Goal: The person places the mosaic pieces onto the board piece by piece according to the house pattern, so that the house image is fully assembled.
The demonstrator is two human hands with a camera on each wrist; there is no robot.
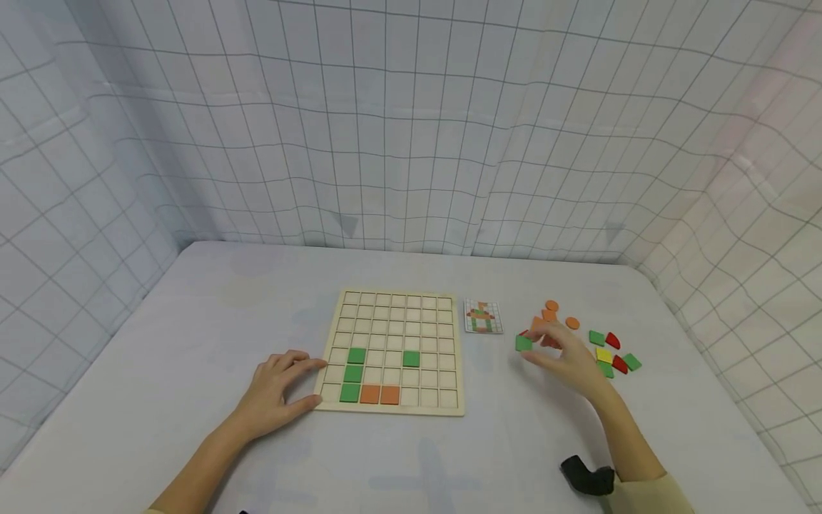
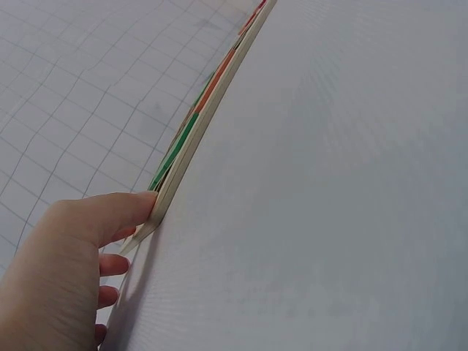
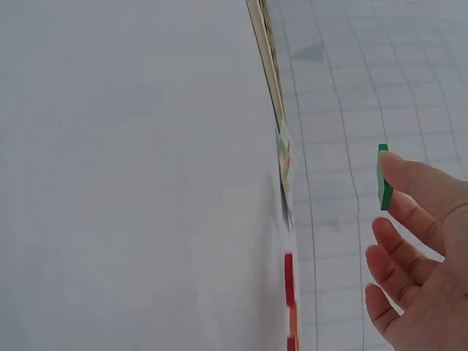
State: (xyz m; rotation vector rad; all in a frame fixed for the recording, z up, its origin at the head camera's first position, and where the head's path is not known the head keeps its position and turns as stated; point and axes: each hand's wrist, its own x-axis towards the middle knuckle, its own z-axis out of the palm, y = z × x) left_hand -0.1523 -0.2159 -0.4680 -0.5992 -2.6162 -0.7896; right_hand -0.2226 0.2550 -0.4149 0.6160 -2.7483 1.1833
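Note:
A wooden grid board (image 1: 392, 411) lies on the table, with several green square tiles (image 1: 353, 373) and two orange square tiles (image 1: 389, 395) in its lower cells. My left hand (image 1: 280, 391) rests at the board's near left corner, thumb and index finger touching its edge. In the left wrist view, the thumb (image 2: 124, 212) lies against the board's rim (image 2: 186, 157). To the right of the board, my right hand (image 1: 568, 360) pinches a green square tile (image 1: 523, 343) between thumb and finger. The right wrist view shows this tile (image 3: 385, 179) edge-on, held off the table.
A small pattern card (image 1: 483, 316) lies right of the board. Loose orange round tiles (image 1: 572, 323), red curved pieces (image 1: 619, 364), green tiles (image 1: 596, 338) and a yellow tile (image 1: 604, 355) are scattered around the right hand. A black object (image 1: 587, 477) appears beside the right forearm. Grid-patterned curtains (image 1: 411, 143) surround the table.

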